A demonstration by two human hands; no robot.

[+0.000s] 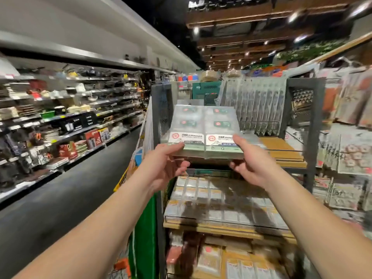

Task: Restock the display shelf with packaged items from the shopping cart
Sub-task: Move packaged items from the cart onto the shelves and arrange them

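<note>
A: What does each grip have?

B: Both hold the same flat stack of packets (203, 131). The left hand (164, 165) pinches the near left corner, thumb on top and fingers curled beneath. The right hand (249, 160) does the same at the near right corner.

A: And where is the stack?

B: Raised in front of the display shelf (281, 156), level with its upper wooden board, the far end over the board's left part. I cannot tell whether it touches the board yet.

A: Which way does it point?

B: It lies nearly flat, printed labels up, tilted a little so the far end sits higher. Two columns of packets run side by side. The long axis seems to run from near to far, away from the person and into the shelf, with the white label strips at the near edge.

A: How far along is the job?

B: Partway, I judge. The upper board shows bare wood to the right of the stack, so space is left there. The middle shelf (221, 206) below is already lined with rows of packets, and the lowest level holds more goods. This stack is not yet set down.

A: And the cart?

B: Only green and orange parts (141, 238) show at the near left; what it holds is hidden, so I cannot say how much remains.
</note>
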